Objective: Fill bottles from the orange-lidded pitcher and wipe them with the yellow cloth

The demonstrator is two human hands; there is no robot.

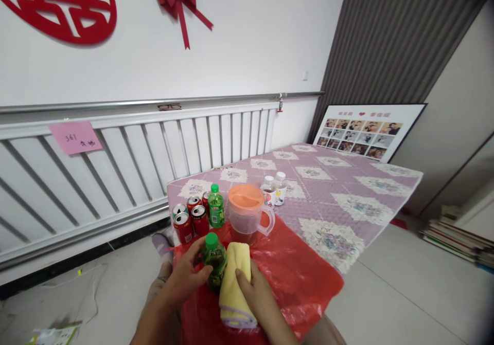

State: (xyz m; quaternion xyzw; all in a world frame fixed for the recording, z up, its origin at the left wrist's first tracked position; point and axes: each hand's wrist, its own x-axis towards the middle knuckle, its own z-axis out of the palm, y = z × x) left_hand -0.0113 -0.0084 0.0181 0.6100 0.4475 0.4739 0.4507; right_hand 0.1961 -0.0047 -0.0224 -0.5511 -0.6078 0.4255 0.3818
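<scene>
My left hand (193, 272) is wrapped round a green-capped plastic drink bottle (214, 262) that stands on a red plastic sheet (293, 278). Beside it, my right hand (252, 286) grips a folded yellow towel (236, 270) with a purple edge, which lies against the bottle's right side. Just beyond, a clear plastic pitcher (244, 221) with an orange lid and a handle stands on the sheet. A second green bottle (216, 209) is left of the pitcher, next to several drink cans (199, 220), mostly red.
Two small white-capped bottles (280, 188) stand behind the pitcher on the purple patterned tablecloth (328, 180). A white radiator (154, 149) runs along the wall, with eyeglasses (170, 107) on top. A photo board (366, 129) leans at the back right. Stacked books (450, 239) lie at right.
</scene>
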